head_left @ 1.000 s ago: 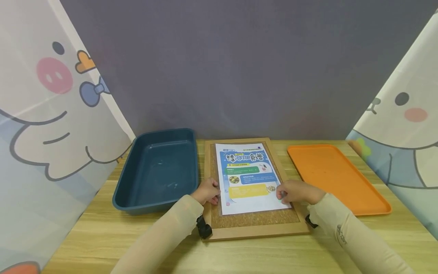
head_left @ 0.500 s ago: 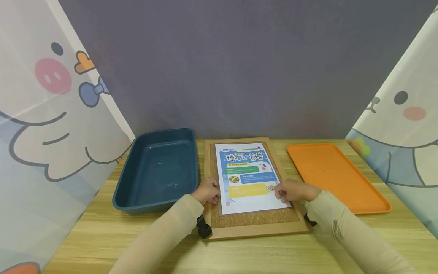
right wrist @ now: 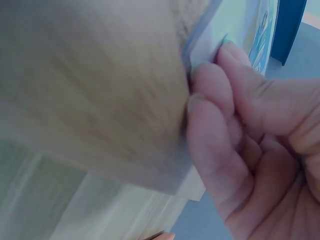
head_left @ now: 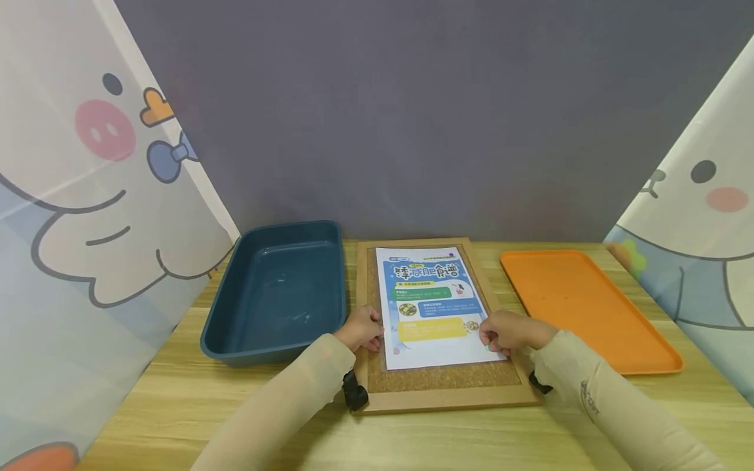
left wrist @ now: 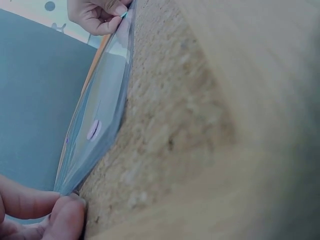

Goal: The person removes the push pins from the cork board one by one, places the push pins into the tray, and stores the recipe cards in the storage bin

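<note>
A printed sheet [head_left: 436, 350] with blue, green and yellow panels lies over a wood-framed cork board [head_left: 448, 379]. It has a clear plastic margin [left wrist: 112, 117], seen edge-on in the left wrist view. My left hand [head_left: 361, 328] pinches the sheet's left edge between thumb and fingertips, low on that side. At the lower right edge, my right hand [head_left: 508, 329] pinches the sheet with its other fingers curled. A small green spot shows at the right thumb's tip [right wrist: 230, 47]. In the left wrist view, the sheet bows slightly between both hands.
A deep dark-blue bin [head_left: 273, 294] stands left of the board, close to its frame. To the right lies a flat orange tray [head_left: 589, 307]. All rest on a wooden table [head_left: 430, 441], with a grey partition [head_left: 412, 131] behind.
The head view has shifted slightly, so everything sits a little farther right in it. Both hands keep their places on the sheet's edges.
</note>
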The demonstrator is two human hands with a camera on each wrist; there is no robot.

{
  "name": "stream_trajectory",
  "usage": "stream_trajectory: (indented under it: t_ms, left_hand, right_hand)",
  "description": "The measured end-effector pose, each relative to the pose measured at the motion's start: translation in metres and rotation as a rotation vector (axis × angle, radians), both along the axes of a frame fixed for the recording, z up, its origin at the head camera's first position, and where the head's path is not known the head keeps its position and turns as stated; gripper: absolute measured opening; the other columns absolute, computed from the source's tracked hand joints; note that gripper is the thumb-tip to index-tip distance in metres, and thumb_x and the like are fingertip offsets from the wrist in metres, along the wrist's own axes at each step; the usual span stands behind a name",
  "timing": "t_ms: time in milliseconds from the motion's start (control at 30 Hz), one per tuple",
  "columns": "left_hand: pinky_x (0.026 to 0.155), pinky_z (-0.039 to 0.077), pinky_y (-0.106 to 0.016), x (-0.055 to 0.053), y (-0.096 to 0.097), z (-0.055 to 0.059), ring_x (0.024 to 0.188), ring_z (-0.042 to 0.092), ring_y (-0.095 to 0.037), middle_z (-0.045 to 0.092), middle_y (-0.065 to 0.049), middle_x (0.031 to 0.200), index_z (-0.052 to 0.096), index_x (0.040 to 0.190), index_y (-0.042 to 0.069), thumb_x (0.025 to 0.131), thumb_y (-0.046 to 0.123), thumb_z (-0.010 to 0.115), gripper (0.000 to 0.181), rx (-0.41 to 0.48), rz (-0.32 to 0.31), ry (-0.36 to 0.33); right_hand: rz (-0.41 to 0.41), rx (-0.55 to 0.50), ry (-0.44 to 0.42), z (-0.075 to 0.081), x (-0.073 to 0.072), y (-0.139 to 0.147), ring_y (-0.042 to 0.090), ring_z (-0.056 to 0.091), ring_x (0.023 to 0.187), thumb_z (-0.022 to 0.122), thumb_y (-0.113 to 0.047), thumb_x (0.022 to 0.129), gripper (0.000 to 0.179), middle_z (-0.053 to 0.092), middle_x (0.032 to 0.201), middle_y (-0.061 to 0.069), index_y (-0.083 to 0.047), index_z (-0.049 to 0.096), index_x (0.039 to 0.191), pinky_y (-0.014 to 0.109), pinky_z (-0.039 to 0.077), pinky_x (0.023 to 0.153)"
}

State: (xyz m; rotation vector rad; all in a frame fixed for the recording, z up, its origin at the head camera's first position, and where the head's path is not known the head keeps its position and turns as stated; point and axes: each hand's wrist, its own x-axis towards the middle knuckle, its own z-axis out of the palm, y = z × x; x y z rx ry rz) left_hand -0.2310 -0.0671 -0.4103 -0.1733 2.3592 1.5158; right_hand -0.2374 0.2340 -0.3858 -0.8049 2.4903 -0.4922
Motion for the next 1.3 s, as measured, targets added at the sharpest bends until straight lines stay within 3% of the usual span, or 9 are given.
stream_trajectory:
  t_ms: [333, 667, 900, 1300]
  left_hand:
    - [0.048, 0.053, -0.029, -0.002, 0.001, 0.002, 0.051, 0.051, -0.018, 0.055, -0.016, 0.075, 0.048, 0.104, -0.007, 0.089, -0.012, 0.055, 0.018, -0.015, -0.005, -0.001]
    - [0.048, 0.053, -0.030, -0.002, 0.002, 0.000, 0.049, 0.051, -0.017, 0.056, -0.017, 0.073, 0.047, 0.103, -0.007, 0.088, -0.012, 0.055, 0.018, -0.020, -0.023, 0.014]
    - [0.047, 0.053, -0.029, -0.001, 0.000, 0.001, 0.047, 0.050, -0.016, 0.055, -0.016, 0.071, 0.047, 0.101, -0.007, 0.087, -0.013, 0.055, 0.017, -0.026, -0.028, 0.024]
    - [0.048, 0.054, -0.030, 0.002, 0.000, 0.002, 0.048, 0.050, -0.016, 0.055, -0.015, 0.071, 0.046, 0.099, -0.007, 0.087, -0.013, 0.054, 0.016, -0.023, -0.045, 0.033]
  right_hand:
    - [-0.066, -0.071, -0.065, -0.001, 0.000, 0.005, 0.006, 0.046, 0.050, 0.055, 0.017, 0.082, 0.030, 0.045, 0.058, -0.005, -0.009, 0.053, 0.069, 0.019, 0.046, 0.044]
    - [-0.047, -0.081, -0.071, -0.001, 0.002, 0.007, 0.004, 0.046, 0.050, 0.055, 0.016, 0.082, 0.029, 0.044, 0.058, -0.007, -0.009, 0.053, 0.069, 0.018, 0.046, 0.044]
    - [-0.003, -0.150, -0.091, -0.002, 0.000, 0.012, 0.004, 0.046, 0.053, 0.061, 0.011, 0.083, 0.023, 0.045, 0.059, -0.008, -0.007, 0.055, 0.070, 0.017, 0.045, 0.046]
    - [-0.039, -0.171, -0.061, -0.008, -0.004, 0.011, 0.004, 0.045, 0.054, 0.062, 0.006, 0.087, 0.020, 0.045, 0.062, -0.008, -0.007, 0.056, 0.073, 0.016, 0.042, 0.047]
